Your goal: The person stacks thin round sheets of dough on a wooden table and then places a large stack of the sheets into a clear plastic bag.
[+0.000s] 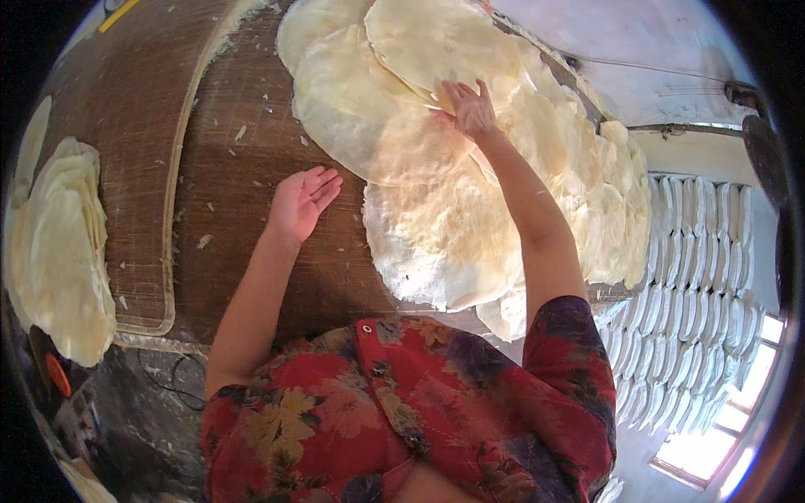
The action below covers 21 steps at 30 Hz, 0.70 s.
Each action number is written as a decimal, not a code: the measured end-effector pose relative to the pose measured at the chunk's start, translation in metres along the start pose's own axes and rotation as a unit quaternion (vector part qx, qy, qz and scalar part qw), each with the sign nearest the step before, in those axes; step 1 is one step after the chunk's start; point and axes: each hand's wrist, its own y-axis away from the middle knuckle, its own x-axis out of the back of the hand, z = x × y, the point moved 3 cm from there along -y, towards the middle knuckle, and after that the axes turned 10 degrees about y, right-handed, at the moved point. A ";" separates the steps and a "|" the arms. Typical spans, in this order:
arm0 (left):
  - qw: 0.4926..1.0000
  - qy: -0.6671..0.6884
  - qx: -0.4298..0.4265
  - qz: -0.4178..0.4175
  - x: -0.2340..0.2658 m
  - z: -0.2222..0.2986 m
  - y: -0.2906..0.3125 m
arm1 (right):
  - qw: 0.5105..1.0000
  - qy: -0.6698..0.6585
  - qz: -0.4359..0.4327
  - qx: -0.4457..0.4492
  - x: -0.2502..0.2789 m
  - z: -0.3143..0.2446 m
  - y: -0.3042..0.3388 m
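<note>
Large thin round flatbreads lie overlapping in a broad heap over the table's far middle and right side. My right hand reaches over them, its fingers apart, resting on or just above the edge where one round overlaps another; I cannot tell whether it presses down. Left of the heap, my left hand is held over the brown tabletop, fingers stretched out and thumb side up. Nothing is in it. A lower flatbread with a pale, floury surface lies between my two forearms.
At the far left, a folded stack of flatbreads hangs over the table edge. A raised seam crosses the wood, with small dough flakes scattered about. White filled sacks are piled to the right, beside a bright window. A dark cable lies below the table.
</note>
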 end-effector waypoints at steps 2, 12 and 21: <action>1.000 0.014 0.011 0.005 -0.009 -0.001 -0.008 | 0.996 0.064 0.026 0.052 -0.003 -0.005 -0.006; 0.994 -0.075 -0.011 -0.077 -0.021 -0.009 -0.044 | 0.968 -0.059 0.197 -0.146 0.156 0.092 -0.050; 0.992 -0.088 -0.021 -0.088 -0.066 -0.008 -0.055 | 0.958 -0.139 0.251 -0.015 0.116 -0.113 0.034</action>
